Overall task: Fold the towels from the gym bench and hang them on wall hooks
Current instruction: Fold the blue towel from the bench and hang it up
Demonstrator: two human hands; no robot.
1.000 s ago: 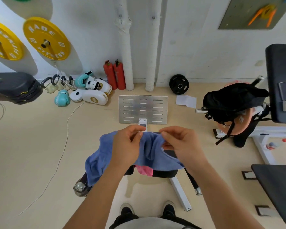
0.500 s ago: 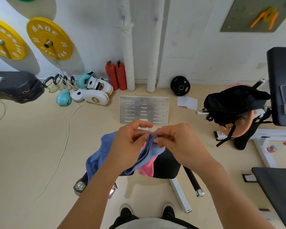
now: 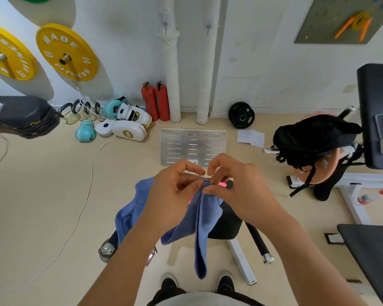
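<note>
A blue towel hangs in front of me, its top edge bunched between both hands. My left hand pinches the edge from the left; my right hand pinches it from the right, fingertips nearly touching. One narrow fold of the towel drops toward my shoes; the rest drapes left over the black gym bench. A pink towel lies on the bench, mostly hidden behind the blue one. Two small wall hooks sit high on the white pipes.
A metal plate lies on the floor ahead. Boxing gloves, red extinguishers, a black weight disc line the wall. A black bag rests on equipment at right. A second bench stands at lower right.
My hands have come together from a spread hold, gathering the blue towel's top edge into one bunch. The towel has folded lengthwise and now hangs lower, uncovering part of the bench.
</note>
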